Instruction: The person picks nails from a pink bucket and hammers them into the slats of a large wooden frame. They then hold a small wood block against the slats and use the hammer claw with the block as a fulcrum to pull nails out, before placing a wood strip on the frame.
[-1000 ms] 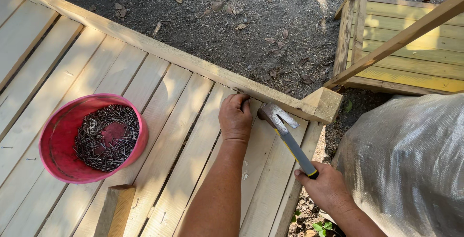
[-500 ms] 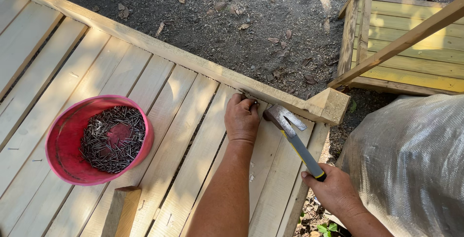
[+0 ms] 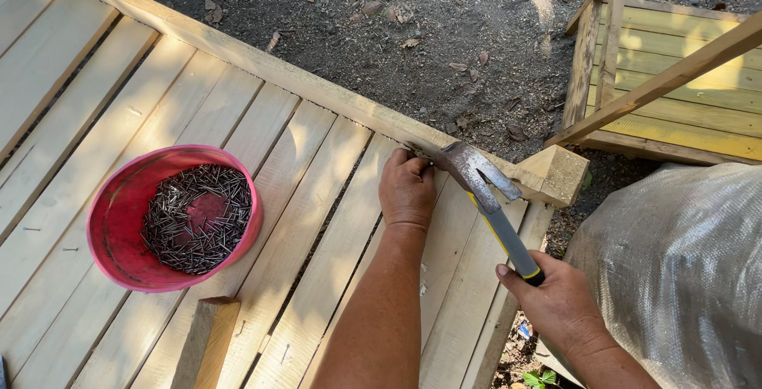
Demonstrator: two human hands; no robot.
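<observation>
Right hand [image 3: 559, 306] grip clenched on hammer [image 3: 488, 198]; left hand [image 3: 406, 190] pinched, contents unclear, near red bowl [image 3: 119, 222].

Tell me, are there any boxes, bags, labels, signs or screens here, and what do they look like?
No labels, signs or screens show.
Woven sack: lower right, beside the slatted wooden platform; big, bulging, shiny grey-white.
Bucket: on the platform at the left; round, pink-red, holding a heap of dark nails.
Scrap of wrapper: on the ground by the right hand; small, blue and white, too tiny to tell more.
</observation>
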